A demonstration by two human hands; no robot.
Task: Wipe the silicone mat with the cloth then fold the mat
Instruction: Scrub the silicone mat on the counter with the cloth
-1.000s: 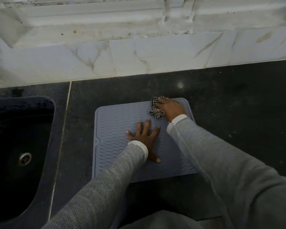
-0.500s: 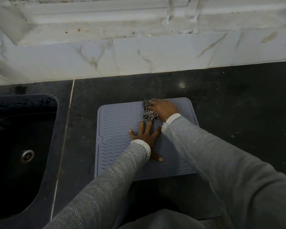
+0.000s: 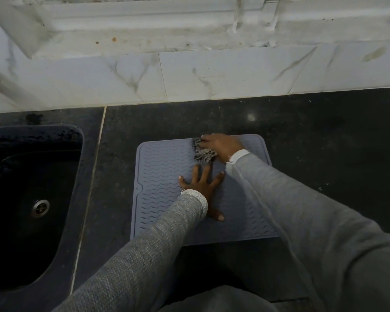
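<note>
Flat on the dark counter lies the mat, its near right edge hidden under sleeves. Left hand presses it, fingers splayed; right hand clutches the blurred checked cloth at the far edge.

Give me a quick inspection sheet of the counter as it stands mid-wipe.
Surface: dark stone counter, speckled, with a pale seam left of the mat.
Job's things: grey silicone mat lies flat, unfolded; checked cloth sits bunched on its far edge.
Clutter: nothing seen.
Grippers: left hand presses flat on the mat, fingers spread; right hand holds the cloth.
Cables: nothing seen.
Surroundings: black sink to the left, white marble backsplash behind.
</note>
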